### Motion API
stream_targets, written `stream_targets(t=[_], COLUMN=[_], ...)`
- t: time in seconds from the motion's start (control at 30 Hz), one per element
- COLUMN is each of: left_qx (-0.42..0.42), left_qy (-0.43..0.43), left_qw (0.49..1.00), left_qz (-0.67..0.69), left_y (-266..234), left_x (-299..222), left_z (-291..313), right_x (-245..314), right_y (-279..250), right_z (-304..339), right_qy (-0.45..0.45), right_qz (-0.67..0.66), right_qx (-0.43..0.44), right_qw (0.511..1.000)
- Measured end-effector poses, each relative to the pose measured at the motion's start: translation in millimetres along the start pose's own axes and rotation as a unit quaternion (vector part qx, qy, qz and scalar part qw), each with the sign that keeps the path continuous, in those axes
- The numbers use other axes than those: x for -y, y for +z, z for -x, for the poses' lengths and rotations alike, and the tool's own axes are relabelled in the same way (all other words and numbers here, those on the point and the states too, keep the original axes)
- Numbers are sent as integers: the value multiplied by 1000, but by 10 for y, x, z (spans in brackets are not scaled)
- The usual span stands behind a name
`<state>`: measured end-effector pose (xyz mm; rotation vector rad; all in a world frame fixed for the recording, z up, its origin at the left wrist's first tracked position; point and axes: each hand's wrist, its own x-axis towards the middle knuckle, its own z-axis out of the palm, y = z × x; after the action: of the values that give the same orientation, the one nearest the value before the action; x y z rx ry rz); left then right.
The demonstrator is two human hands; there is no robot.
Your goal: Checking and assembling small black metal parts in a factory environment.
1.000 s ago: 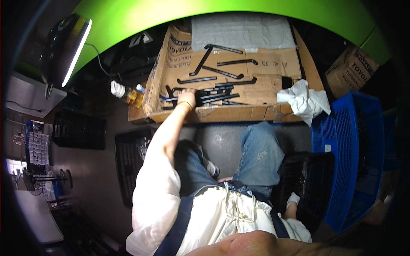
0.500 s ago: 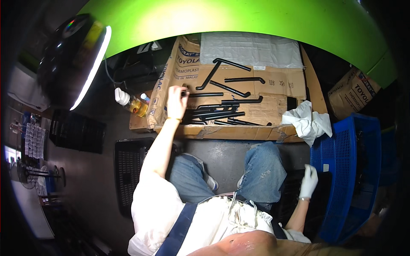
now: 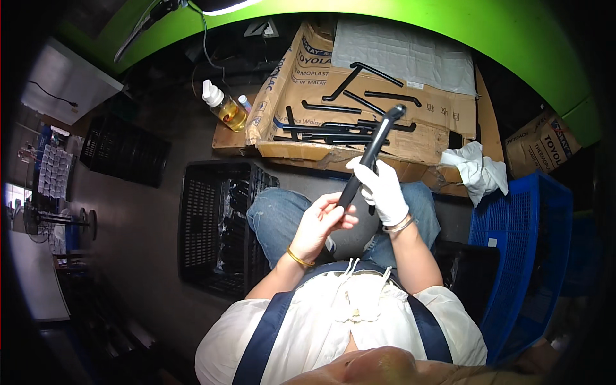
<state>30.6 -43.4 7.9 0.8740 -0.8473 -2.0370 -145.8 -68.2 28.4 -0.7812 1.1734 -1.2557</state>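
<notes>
A long black rod with a bent end (image 3: 381, 135) slants up in front of me, its bent end farthest away. My left hand (image 3: 320, 221), bare, is closed around the near end of this rod. Higher along it, my right hand (image 3: 382, 190), in a white glove, grips its middle. Another dark piece shows below the gloved fingers, mostly hidden, so its kind cannot be made out. Beyond the hands, several similar black rods (image 3: 389, 96) lie loose in an opened cardboard box (image 3: 308, 151), some piled at its near side.
A spray bottle (image 3: 226, 108) of yellow liquid stands left of the box. A white cloth (image 3: 476, 172) hangs over its right corner. Black crates (image 3: 192, 224) stand at the left, a blue crate (image 3: 513, 244) at the right. A green panel (image 3: 436, 29) arches across the back.
My left hand has come back from the box to my lap and now holds a rod. My right hand has moved in from the right and grips it too. The view has shifted.
</notes>
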Motion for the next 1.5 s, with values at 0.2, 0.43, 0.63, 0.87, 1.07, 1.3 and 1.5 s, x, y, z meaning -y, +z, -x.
stream_targets(t=[0.2,0.43,0.63,0.87,1.07,1.3,1.5], left_qx=[189,31,109,92,-5,-9,-3], left_qy=[-71,40,-15,9,4,25,32], left_qw=[968,997,993,994,999,992,987], left_qz=[149,-53,-40,-61,-54,-121,-159], left_y=[-8,50,48,25,-26,90,45], left_x=[91,268,152,167,67,73,92], left_z=[13,33,111,145,114,146,156], right_x=[190,-41,-103,-361,-77,49,-48], right_y=[-51,-79,-65,-160,-94,111,97], right_z=[129,212,229,217,828,886,835], right_qy=[70,31,22,-54,-171,-152,-224], right_qz=[53,37,15,110,360,500,557], right_qx=[169,59,26,-85,86,105,124], right_qw=[982,997,999,989,913,846,790])
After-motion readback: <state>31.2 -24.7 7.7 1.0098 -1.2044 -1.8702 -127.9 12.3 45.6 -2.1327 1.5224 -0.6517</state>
